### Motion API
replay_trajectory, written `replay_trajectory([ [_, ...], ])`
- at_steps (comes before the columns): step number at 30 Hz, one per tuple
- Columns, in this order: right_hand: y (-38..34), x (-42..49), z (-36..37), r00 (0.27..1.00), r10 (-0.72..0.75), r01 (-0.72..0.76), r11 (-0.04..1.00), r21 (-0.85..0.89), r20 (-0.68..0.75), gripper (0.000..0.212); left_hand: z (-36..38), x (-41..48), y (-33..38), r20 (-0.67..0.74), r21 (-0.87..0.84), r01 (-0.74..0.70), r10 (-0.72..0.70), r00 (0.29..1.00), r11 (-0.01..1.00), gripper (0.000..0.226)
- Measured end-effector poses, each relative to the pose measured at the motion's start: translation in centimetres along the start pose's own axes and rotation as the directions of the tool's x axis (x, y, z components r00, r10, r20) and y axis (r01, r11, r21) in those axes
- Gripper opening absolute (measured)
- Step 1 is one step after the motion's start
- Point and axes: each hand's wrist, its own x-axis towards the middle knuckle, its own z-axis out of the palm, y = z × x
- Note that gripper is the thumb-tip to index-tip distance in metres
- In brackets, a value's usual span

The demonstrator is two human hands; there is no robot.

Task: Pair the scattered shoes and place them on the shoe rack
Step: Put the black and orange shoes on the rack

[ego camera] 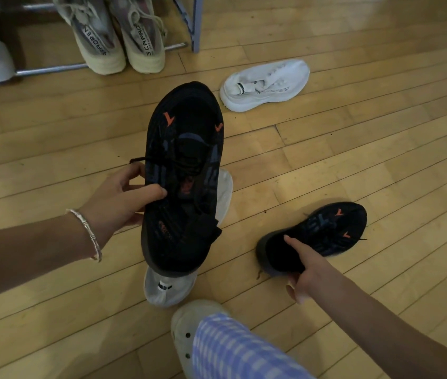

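Fingers (292, 243) of the right hand (305, 272) close around the heel end of a black sneaker (323, 233): the index finger lies along its collar, the thumb and the other fingers curl under the heel, and the toe with its orange chevrons points away from the hand, low over the wooden floor (353, 149); whether the sole touches the boards cannot be told. To the left of those fingers, the left hand (124, 195), with a silver bracelet (88, 233) at the wrist, pinches the side of the matching black sneaker (184, 176), thumb pressed on the upper near the laces and the remaining fingers behind the sole edge, holding it lifted with its toe pointing away. Directly beneath that raised shoe lies a white sneaker (162, 288), mostly hidden, its heel tab showing nearest the person. Closer still to the person, a pale clog (187, 324) shows under a blue checked trouser leg (233, 348). Beyond both hands, a second white sneaker (266, 83) rests on its side on the floor. Farthest off, the shoe rack (193, 26) stands with a pair of beige sneakers (118, 36) on its lower bars, heels outward, and something white and blurred to their left.
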Motion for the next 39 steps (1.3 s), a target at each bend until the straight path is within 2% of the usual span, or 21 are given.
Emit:
replay_trajectory([
  [3, 0.3, -0.1, 0.5, 0.997, -0.062, 0.060, 0.997, 0.050, 0.047, 0.078, -0.3, 0.3, -0.1, -0.010, -0.010, -0.012, 0.012, 1.000, 1.000, 0.056],
  [6, 0.8, -0.3, 1.1, 0.984, -0.150, 0.136, 0.981, 0.139, 0.093, 0.065, -0.6, 0.3, 0.0, -0.068, -0.010, -0.023, 0.023, 0.997, 1.000, 0.021],
  [7, 0.9, -0.5, 1.2, 0.977, -0.190, 0.173, 0.972, 0.160, 0.098, 0.060, -0.7, 0.4, 0.1, -0.081, -0.009, -0.022, 0.021, 0.996, 1.000, 0.019],
  [10, 1.4, -1.3, 1.1, 0.932, -0.339, 0.331, 0.940, 0.085, 0.125, 0.060, -1.0, 0.3, 0.5, -0.085, -0.063, 0.033, -0.039, 0.996, 0.997, 0.025],
  [14, 1.5, -4.3, 1.1, 0.809, -0.480, 0.519, 0.854, -0.031, 0.341, 0.035, -2.2, -0.3, 0.5, -0.065, -0.130, 0.052, -0.061, 0.996, 0.990, 0.034],
  [17, 1.1, -7.0, 2.6, 0.699, -0.473, 0.582, 0.812, -0.042, 0.537, 0.032, -3.4, -1.3, 0.2, -0.114, -0.104, 0.001, -0.013, 0.993, 0.995, 0.035],
  [21, 1.3, -9.8, 5.5, 0.579, -0.362, 0.563, 0.825, -0.037, 0.730, 0.031, -4.1, -3.2, 0.4, -0.185, -0.163, -0.098, 0.067, 0.981, 0.982, 0.025],
  [26, 1.0, -11.6, 8.1, 0.496, -0.325, 0.594, 0.803, -0.042, 0.805, 0.033, -5.4, -4.8, 1.7, -0.285, -0.178, -0.200, 0.145, 0.948, 0.963, 0.030],
  [29, 0.4, -12.6, 9.0, 0.454, -0.321, 0.620, 0.784, -0.035, 0.831, 0.035, -6.3, -5.5, 1.9, -0.287, -0.195, -0.218, 0.157, 0.945, 0.956, 0.030],
  [30, 0.2, -12.9, 9.2, 0.439, -0.324, 0.633, 0.774, -0.033, 0.838, 0.038, -6.6, -5.8, 2.0, -0.264, -0.197, -0.234, 0.179, 0.948, 0.952, 0.037],
  [34, -1.0, -14.6, 10.1, 0.394, -0.341, 0.670, 0.742, -0.012, 0.854, 0.048, -7.5, -7.0, 2.9, -0.172, -0.190, -0.344, 0.314, 0.934, 0.919, 0.093],
  [36, -1.6, -15.8, 10.5, 0.371, -0.344, 0.676, 0.737, 0.003, 0.863, 0.045, -8.0, -7.5, 3.6, -0.166, -0.167, -0.393, 0.368, 0.915, 0.904, 0.106],
  [39, -2.6, -18.3, 11.2, 0.319, -0.347, 0.691, 0.722, 0.034, 0.882, 0.042, -9.0, -8.3, 5.4, -0.176, -0.203, -0.459, 0.429, 0.886, 0.865, 0.114],
])
